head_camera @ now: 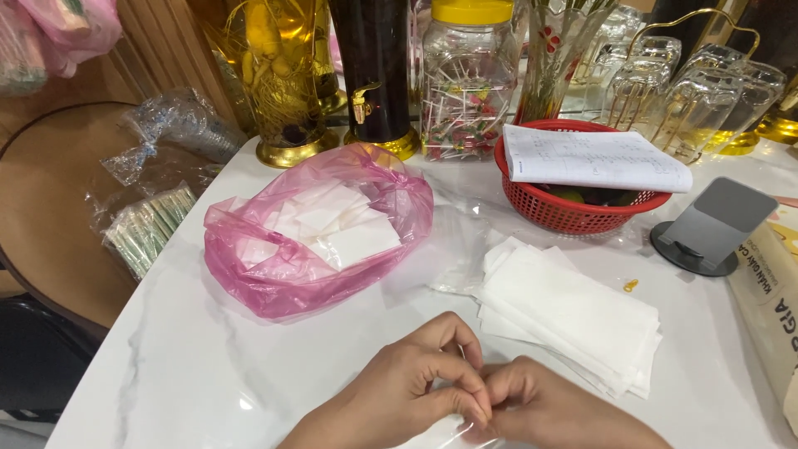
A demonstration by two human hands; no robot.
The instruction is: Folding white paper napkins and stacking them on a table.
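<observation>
My left hand (411, 378) and my right hand (540, 403) meet at the near edge of the white marble table (191, 357). Their fingertips pinch together on a thin clear plastic sleeve (440, 432) that lies under them. A stack of white folded paper napkins (573, 320) lies just beyond my right hand. Further left sits a pink plastic bag (307, 241), open at the top, with more white folded napkins inside. A crumpled clear plastic sheet (453, 249) rests between the bag and the stack.
A red plastic basket (573, 212) with a white paper pad on top stands behind the stack. A grey phone stand (711, 229) is at right. Glass jars, a yellow-lidded jar (470, 79) and upturned glasses (690, 96) line the back. A bundle of wrapped sticks (150, 224) lies left.
</observation>
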